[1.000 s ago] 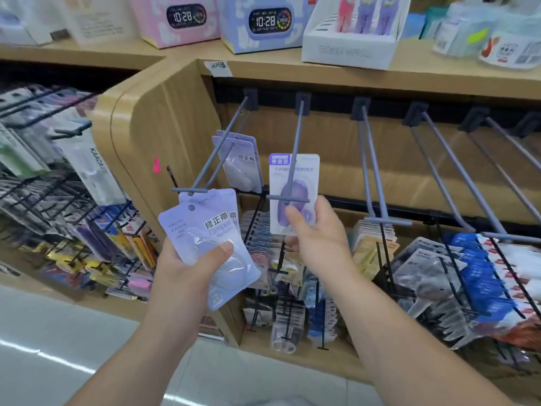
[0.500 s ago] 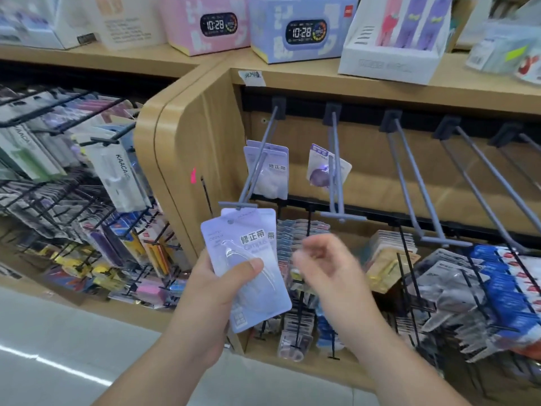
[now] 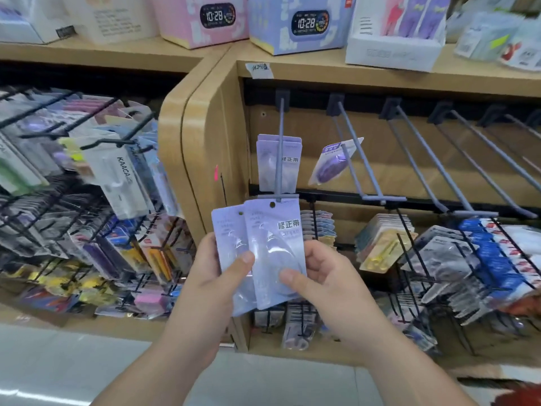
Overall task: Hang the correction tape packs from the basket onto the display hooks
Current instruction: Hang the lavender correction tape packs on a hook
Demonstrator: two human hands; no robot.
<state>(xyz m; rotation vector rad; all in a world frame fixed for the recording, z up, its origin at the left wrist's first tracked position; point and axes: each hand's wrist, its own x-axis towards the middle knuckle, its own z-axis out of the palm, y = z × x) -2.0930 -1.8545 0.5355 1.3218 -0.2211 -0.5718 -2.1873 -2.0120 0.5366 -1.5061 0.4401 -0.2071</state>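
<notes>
Two pale lilac correction tape packs are fanned out in front of me. My left hand [image 3: 218, 276] grips the rear pack [image 3: 227, 230], thumb across its face. My right hand [image 3: 317, 276] pinches the front pack [image 3: 273, 247] at its lower right edge. Their punched holes sit just below the tip of the leftmost grey display hook [image 3: 280, 159], where other lilac packs [image 3: 268, 165] hang further back. A purple correction tape pack [image 3: 330, 165] hangs tilted on the second hook [image 3: 360, 159]. The basket is not in view.
More empty grey hooks [image 3: 439, 165] slope out to the right under the wooden shelf [image 3: 380, 80]. Black wire racks full of stationery stand at left [image 3: 87, 200] and lower right [image 3: 468, 259]. Clock boxes [image 3: 295, 23] sit on top.
My right hand let go of the purple pack, now hanging on the second hook, and came over to pinch the front lilac pack. The lilac packs rose towards the leftmost hook's tip.
</notes>
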